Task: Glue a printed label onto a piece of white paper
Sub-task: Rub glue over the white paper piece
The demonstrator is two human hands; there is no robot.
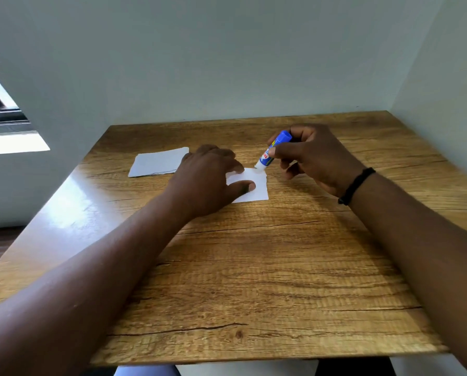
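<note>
Right hand (312, 156) gripping tilted glue stick (273, 151), tip seemingly on small paper (256, 187), left hand (210, 180) pressing it flat

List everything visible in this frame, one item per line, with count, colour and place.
Table: one, wood-grain brown, fills the lower frame.
Paper slip: one, white, centre of table, under the left hand.
Paper stack: one, white, left of the slip.
Glue stick: one, blue and white, tilted, tip on the slip's far edge.
Window: one, dark frame, far left.
Walls: pale grey, behind and right.
Bracelet: one, black, right wrist.
Left hand: presses the slip.
Right hand: holds the glue stick.
</note>
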